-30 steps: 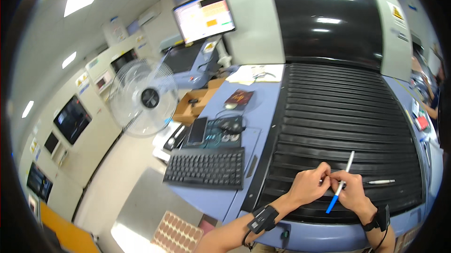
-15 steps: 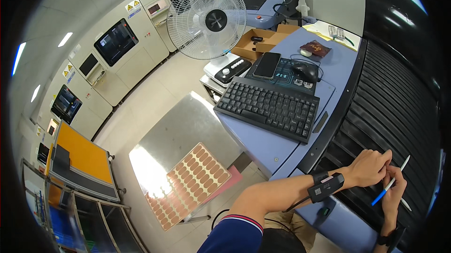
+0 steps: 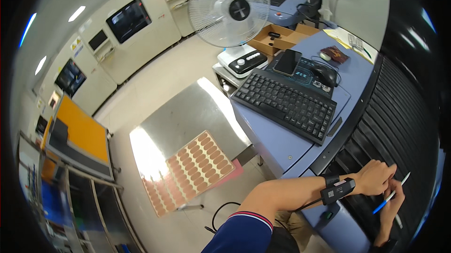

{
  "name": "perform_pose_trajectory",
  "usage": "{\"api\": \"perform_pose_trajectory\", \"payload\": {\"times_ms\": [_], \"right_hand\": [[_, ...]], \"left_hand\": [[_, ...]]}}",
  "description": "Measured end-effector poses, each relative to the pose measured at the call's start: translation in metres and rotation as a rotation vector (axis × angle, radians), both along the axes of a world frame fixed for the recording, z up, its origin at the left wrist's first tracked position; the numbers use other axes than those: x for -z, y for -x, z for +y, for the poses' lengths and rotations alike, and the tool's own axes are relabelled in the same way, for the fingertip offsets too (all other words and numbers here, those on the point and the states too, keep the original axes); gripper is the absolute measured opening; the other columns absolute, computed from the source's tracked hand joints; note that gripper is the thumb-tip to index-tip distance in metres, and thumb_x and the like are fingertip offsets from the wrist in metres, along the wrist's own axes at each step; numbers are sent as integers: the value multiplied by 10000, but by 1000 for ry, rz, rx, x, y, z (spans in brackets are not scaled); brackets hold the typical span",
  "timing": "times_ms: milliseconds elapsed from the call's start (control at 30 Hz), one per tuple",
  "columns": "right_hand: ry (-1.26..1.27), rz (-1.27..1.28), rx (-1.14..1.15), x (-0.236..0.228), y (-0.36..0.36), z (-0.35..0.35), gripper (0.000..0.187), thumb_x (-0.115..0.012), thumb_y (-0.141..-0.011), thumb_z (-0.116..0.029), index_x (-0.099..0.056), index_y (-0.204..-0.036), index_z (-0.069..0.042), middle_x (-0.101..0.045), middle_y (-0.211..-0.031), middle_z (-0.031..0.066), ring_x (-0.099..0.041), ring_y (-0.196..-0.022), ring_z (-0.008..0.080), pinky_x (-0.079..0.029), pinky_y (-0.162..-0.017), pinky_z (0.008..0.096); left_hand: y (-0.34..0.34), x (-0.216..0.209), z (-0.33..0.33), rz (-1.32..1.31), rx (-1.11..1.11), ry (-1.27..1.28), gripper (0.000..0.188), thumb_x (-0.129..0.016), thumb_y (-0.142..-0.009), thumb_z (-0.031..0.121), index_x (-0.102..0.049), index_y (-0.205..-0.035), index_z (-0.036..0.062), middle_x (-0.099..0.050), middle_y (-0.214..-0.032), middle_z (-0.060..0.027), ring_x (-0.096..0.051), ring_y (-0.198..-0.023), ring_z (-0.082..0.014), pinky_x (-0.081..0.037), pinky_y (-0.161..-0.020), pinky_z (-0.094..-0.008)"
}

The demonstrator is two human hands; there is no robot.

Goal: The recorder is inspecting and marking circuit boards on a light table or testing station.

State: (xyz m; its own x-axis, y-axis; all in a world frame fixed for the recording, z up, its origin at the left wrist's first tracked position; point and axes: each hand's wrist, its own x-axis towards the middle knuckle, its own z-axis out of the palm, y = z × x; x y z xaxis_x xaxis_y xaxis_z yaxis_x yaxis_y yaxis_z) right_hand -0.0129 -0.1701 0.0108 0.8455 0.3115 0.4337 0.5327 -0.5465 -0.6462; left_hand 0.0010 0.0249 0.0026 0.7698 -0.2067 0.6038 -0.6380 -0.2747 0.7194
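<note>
Both hands meet above the black ribbed cover at the right. My left hand is closed, knuckles up, its fingertips turned in towards my right hand; whatever they pinch is hidden. My right hand has bent fingers and holds a slim blue-and-white pen-like stick, tilted, with the blue end low and the pointed white end up at the right. Below that hand a second white tip sticks out, mostly hidden. A black device is strapped to my left wrist.
The blue machine top beside my left forearm carries a black keyboard, a phone and a mouse. A white fan stands beyond. A metal table holds a sheet of copper-coloured ovals. An orange-topped cart is farther left.
The whole view has shifted, so the machine, fan and table sit farther right in the picture. My hands stay together over the ribbed cover, the stick still in my right hand.
</note>
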Motion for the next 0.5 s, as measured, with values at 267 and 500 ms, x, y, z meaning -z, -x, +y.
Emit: {"api": "perform_pose_trajectory", "payload": {"times_ms": [267,500], "right_hand": [[-55,98,7,11,-4,-19,163,-578,-1003,8,-642,-1140,67,-674,-914,73,-606,-843,102,-484,-779,240],[-90,46,56,1,2,-1,168,-591,-1009,-18,-648,-1149,55,-634,-783,23,-572,-746,75,-444,-688,222]], "left_hand": [[-1,1,-5,-12,-20,11,140,-667,-756,89,-585,-833,5,-667,-651,-178,-674,-634,-408,-513,-588,-492],[-5,-3,0,-1,-38,90,153,-705,-773,73,-578,-839,16,-669,-660,-168,-683,-657,-398,-525,-599,-469]]}}
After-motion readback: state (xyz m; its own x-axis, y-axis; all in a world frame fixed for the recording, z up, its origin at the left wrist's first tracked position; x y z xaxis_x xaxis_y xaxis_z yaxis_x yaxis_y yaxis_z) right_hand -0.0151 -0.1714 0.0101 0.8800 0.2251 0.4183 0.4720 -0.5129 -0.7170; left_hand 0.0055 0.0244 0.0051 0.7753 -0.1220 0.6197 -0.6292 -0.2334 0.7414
